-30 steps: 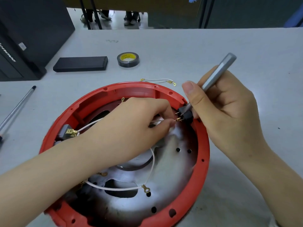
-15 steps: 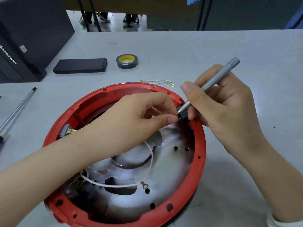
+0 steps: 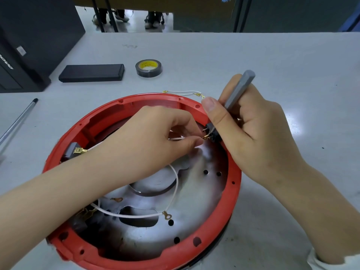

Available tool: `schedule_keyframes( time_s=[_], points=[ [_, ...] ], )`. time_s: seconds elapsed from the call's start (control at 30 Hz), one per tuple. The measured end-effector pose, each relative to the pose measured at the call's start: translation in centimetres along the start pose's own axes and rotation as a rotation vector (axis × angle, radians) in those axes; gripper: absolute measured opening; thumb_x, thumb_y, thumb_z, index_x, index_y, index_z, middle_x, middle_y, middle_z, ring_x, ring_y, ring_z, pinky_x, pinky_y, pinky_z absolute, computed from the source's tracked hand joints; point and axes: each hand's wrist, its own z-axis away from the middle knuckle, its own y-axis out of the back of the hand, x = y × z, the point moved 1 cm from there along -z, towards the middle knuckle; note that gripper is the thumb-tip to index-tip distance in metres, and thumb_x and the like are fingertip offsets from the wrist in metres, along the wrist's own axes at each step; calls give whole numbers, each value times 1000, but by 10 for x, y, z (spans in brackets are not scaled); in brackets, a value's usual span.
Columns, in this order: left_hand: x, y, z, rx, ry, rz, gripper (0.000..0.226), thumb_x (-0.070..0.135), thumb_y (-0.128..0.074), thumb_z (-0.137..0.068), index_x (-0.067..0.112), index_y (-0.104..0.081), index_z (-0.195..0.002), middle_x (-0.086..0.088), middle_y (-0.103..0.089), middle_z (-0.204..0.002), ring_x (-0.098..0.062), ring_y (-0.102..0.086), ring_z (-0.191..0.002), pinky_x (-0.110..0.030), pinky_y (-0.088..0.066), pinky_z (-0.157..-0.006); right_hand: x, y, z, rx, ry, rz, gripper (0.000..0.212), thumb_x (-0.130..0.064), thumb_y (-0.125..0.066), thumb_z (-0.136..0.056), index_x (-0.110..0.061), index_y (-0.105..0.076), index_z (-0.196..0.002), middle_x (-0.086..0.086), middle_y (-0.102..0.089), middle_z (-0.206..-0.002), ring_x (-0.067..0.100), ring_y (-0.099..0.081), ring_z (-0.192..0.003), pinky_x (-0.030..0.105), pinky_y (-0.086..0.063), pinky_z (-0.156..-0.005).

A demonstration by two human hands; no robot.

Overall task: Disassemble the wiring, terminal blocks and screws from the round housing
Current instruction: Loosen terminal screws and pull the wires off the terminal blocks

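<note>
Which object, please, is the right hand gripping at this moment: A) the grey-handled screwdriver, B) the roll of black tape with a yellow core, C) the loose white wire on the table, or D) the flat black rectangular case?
A: the right hand curls round the grey-handled screwdriver, its tip down at the small black terminal block on the red round housing's rim.

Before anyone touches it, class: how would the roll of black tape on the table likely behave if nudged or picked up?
The roll of black tape lies flat on the table, so a nudge would probably slide it, not roll it. It looks small and hollow, so likely light. Stood on edge, its round shape could roll away.
</note>
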Motion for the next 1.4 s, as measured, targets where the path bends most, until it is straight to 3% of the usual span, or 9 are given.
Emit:
schedule_keyframes(
  time_s=[0.27, 0.43, 0.63, 0.97, 1.1, 1.17, 1.27, 1.4],
  points=[
    [1, 0, -1, -5, -3, -37, 16, 38, -60, -79, 27, -71, -82, 19, -71, -80, 5, -64, -83, -23, -48, -80, -1, -1, 1, -30, 23, 59, 23, -35, -44, -97, -18, -43, -82, 4, -53, -56, 22, -51, -50, 40, -41, -48],
    [2, 0, -1, -14, 1, -31, 19, 39, -58, -78, 26, -71, -82, 18, -71, -80, 4, -65, -83, -25, -49, -80, -4, 1, 0, -51, 40, 94, 20, -35, -44, -98, -22, -39, -83, -2, -48, -54, 18, -46, -49, 40, -40, -49],
    [5, 1, 1, -31, 5, -36, 15, 39, -53, -79, 30, -62, -71, 26, -67, -74, 4, -64, -71, -27, -49, -74, -10, 1, -2, -128, 103, 189, 14, -34, -43, -97, -26, -34, -89, -12, -32, -50, 16, -33, -50, 30, -31, -45],
    [3, 0, -1, -14, 8, -55, 18, 39, -54, -76, 28, -68, -78, 18, -70, -77, 3, -65, -80, -27, -47, -77, -4, -3, -3, -107, -32, 52, 22, -38, -44, -96, -27, -36, -78, 0, -45, -52, 19, -44, -51, 35, -37, -50],
    [1, -1, -1, 0, 32, -53, 11, 39, -58, -77, 32, -65, -73, 20, -68, -72, 4, -63, -76, -24, -47, -74, 0, -4, -1, -63, -83, -29, 24, -33, -47, -97, -23, -39, -76, 4, -52, -63, 18, -47, -52, 28, -37, -48],
    [1, -1, -1, 0, 32, -52, 14, 41, -56, -75, 31, -65, -73, 20, -68, -72, 3, -64, -76, -26, -48, -74, 0, -4, 1, -44, -52, -5, 24, -32, -47, -98, -24, -38, -76, 3, -49, -60, 17, -46, -51, 26, -36, -47],
    [3, -1, 0, -1, 14, -60, 19, 41, -54, -76, 28, -67, -76, 14, -70, -74, -1, -65, -77, -32, -49, -75, -4, -1, 1, -48, 86, 120, 19, -33, -44, -98, -23, -37, -83, -5, -40, -53, 18, -40, -48, 36, -38, -47],
    [4, -1, 0, -9, 8, -46, 14, 34, -56, -80, 26, -65, -73, 14, -69, -70, -1, -65, -72, -35, -51, -76, -9, 1, -2, -113, 141, 187, 14, -35, -39, -96, -26, -33, -88, -11, -35, -54, 17, -37, -51, 34, -38, -48]
  ],
)
